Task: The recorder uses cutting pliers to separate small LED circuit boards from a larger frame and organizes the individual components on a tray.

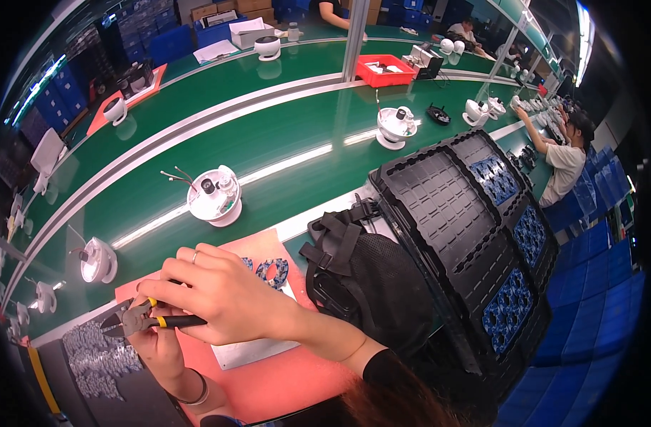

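My right hand (218, 295) is closed around a pair of diagonal cutting pliers (132, 322) with black and yellow handles, jaws pointing left. Just below the jaws is my left hand (161, 354), fingers curled up toward them; whatever it holds is hidden. Both hands are above a pink mat (304, 388). On the mat, beyond my right wrist, lies a ring-shaped blue circuit board (272, 273), with part of another beside it. A pale flat sheet (250, 354) lies under my right forearm. Left of my hands, many small grey parts (101, 359) lie on a dark surface.
A green conveyor (290, 188) carries white rounded housings (215, 199) with wires. Right of the mat sit a black bag (389, 285) and a large black tray (439, 192) holding blue boards. A red bin (386, 71) stands beyond. Another person (564, 164) works at far right.
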Tool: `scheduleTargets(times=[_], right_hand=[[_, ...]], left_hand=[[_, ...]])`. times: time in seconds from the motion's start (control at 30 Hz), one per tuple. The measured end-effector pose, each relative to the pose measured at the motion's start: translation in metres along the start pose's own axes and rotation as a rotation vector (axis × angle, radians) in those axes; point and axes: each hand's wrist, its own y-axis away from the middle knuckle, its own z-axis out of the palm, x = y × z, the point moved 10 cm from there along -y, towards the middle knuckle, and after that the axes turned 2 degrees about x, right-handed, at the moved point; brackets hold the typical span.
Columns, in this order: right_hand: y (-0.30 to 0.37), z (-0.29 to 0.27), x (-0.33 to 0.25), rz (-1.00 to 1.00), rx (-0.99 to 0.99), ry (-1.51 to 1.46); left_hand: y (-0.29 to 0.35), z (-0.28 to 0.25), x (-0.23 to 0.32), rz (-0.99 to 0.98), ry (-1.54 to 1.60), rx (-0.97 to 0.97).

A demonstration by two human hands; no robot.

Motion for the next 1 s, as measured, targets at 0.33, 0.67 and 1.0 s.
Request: scheduleTargets(times=[0.33,0.67,1.0], right_hand=[[-0.001,0.0,0.001,0.0,0.015,-0.005],[0.002,-0.002,-0.001,0.001,0.014,-0.004],[-0.007,-0.018,0.017,0.118,0.071,0.074]], left_hand=[[0.003,-0.003,-0.007,-0.026,0.071,0.012],[0.004,0.001,-0.002,-0.028,0.054,0.016],[-0.025,0.005,0.007,-0.018,-0.153,0.041]])
